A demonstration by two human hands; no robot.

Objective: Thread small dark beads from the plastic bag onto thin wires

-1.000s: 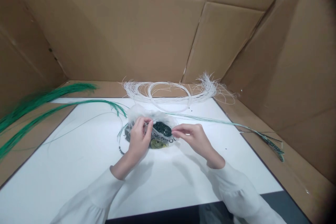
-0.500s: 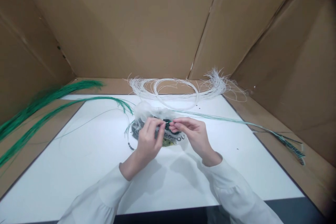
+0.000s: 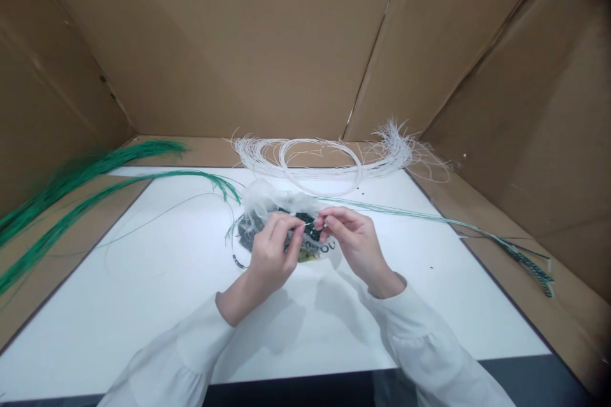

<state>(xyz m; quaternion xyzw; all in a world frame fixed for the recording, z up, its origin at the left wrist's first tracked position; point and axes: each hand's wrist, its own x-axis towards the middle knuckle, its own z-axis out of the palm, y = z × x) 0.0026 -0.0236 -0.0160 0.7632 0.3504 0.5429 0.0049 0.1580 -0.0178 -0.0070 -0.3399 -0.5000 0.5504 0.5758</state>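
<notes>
My left hand is closed in a pinch on a thin white-and-green strand. Facing it, my right hand pinches at the strand's other side; any tiny piece between those fingertips is too small to make out. Just beneath both hands, a crumpled translucent plastic bag lies on the white board, its mouth open around many small black beads. Dark lettering and a yellowish patch show on the bag's front. Left of the bag, a strand carries a short row of black and white beads.
Bundles of green strands reach in from the left. A loose coil of white strands lies at the back. Pale green strands with beaded ends trail off to the right. Cardboard walls enclose the white board.
My right hand's fingertips have drawn slightly away from the left, so more of the strand shows between them. The whole view has shifted a little; the bag and bundles stay put.
</notes>
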